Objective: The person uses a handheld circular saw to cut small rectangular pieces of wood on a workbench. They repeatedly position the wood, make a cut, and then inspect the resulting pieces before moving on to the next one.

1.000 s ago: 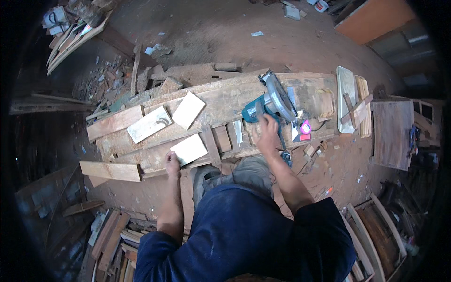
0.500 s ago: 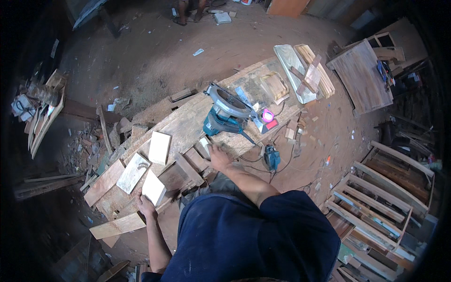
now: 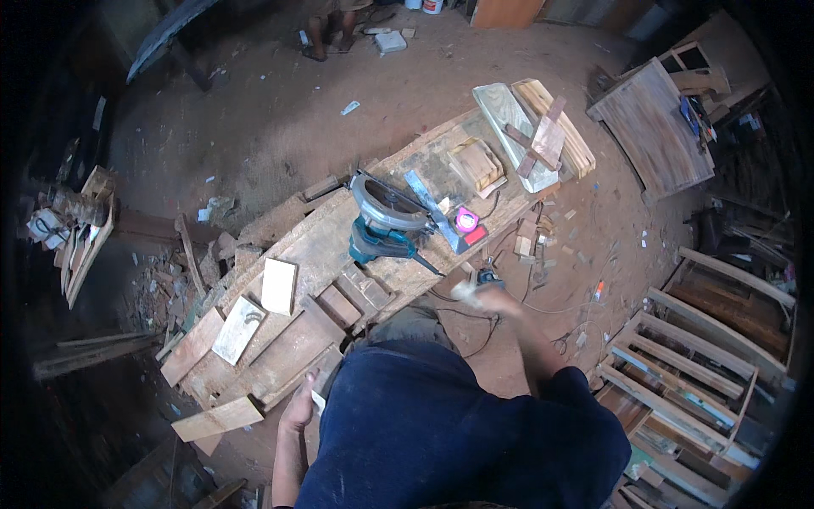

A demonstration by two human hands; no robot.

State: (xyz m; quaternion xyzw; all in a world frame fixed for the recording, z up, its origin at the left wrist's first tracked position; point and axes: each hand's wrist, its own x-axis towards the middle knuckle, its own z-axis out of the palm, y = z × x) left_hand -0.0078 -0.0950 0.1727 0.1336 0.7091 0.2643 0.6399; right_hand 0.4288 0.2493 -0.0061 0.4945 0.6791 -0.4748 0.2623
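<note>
Against my body at the bench's near edge, my left hand (image 3: pixel 297 409) grips a pale wooden board (image 3: pixel 319 400), seen almost edge-on. My right hand (image 3: pixel 492 299) is out past the bench's right side, smeared by motion, with a small pale wood offcut (image 3: pixel 463 292) at its fingers. A teal power tool (image 3: pixel 488 277) below is partly covered by that hand. On the bench lie two pale boards (image 3: pixel 278 286) (image 3: pixel 238 329). A teal circular saw (image 3: pixel 386 229) rests on the bench, left of the right hand.
Past the saw on the bench (image 3: pixel 326 239) are a metal square (image 3: pixel 434 208), a pink tape measure (image 3: pixel 466 220), stacked curved blocks (image 3: pixel 476 166) and planks (image 3: pixel 553 127). Cords (image 3: pixel 475 318) trail over the floor. Slatted wooden frames (image 3: pixel 678 365) stand at right. Someone's legs (image 3: pixel 326 36) show at the top.
My left hand drew the board off the bench toward my body. My right hand left the bench and swung right; the small pale piece it touched there is gone from that spot.
</note>
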